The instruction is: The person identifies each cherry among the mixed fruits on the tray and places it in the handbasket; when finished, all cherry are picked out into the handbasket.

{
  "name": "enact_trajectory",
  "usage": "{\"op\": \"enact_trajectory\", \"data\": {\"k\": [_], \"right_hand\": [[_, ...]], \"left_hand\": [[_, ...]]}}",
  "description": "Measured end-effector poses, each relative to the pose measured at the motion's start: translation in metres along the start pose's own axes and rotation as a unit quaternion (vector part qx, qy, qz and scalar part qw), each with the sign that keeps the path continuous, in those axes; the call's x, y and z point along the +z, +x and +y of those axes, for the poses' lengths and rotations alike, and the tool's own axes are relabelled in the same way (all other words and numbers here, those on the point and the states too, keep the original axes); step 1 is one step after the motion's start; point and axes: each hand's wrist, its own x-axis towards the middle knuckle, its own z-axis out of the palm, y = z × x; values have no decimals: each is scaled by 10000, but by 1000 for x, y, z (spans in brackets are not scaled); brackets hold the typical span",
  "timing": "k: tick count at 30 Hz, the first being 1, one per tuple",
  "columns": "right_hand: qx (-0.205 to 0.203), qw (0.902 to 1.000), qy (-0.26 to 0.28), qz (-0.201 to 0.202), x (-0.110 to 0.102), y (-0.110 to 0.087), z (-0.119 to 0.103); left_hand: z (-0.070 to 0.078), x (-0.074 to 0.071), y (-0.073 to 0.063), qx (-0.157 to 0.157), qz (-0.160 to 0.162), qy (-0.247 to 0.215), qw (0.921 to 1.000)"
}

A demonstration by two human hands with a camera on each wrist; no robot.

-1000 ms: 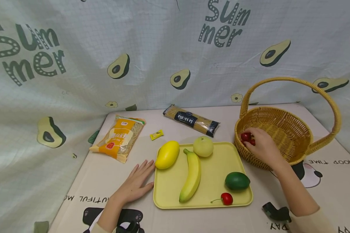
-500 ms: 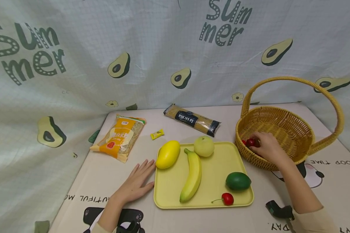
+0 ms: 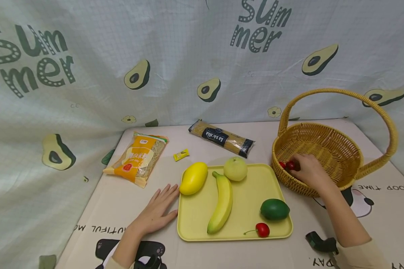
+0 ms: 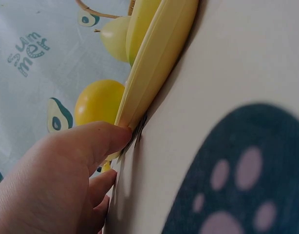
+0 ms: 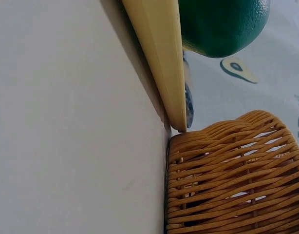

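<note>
My right hand (image 3: 308, 170) reaches over the near left rim into the wicker basket (image 3: 336, 155). Its thumb and fingers are curled around a red cherry (image 3: 290, 165), low inside the basket wall. A second cherry (image 3: 282, 164) lies just left of it. In the right wrist view the basket's woven side (image 5: 237, 185) fills the lower right, and the hand itself is out of sight. Palm down on the table, my left hand (image 3: 157, 213) has its fingers spread; fingertips and thumb meet the left edge of the yellow tray (image 3: 249, 194).
The tray bears a yellow mango (image 3: 193, 178), a banana (image 3: 220, 203), a pale green round fruit (image 3: 235, 169), a dark green oval fruit (image 3: 275, 209) and a stemmed cherry (image 3: 262, 230). Behind lie a grain bag (image 3: 139, 157), a small yellow packet (image 3: 181, 155) and a spaghetti pack (image 3: 220, 138).
My right hand has moved slightly right and lower in the basket, taking the cherry down from near the rim. The left hand stays where it was.
</note>
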Motion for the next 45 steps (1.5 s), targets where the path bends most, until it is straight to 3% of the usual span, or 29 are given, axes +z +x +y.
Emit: {"op": "enact_trajectory", "data": {"k": [20,25,32,40,45], "right_hand": [[77,9999,-82,24,0,-4,-1],[0,9988,-225,428,-1,-7,-3],[-273,9908,-216,1310,-1,-13,-8],[-1160,9679,-318,2206,2,-25,-23],[-1695,9549,-401,2404,3,-32,-35]], "left_hand": [[-1,-1,0,24,21,20,10000],[-1,0,1,45,27,19,10000],[-1,0,1,68,52,29,10000],[-1,1,0,29,49,21,10000],[-2,2,0,31,76,29,10000]]}}
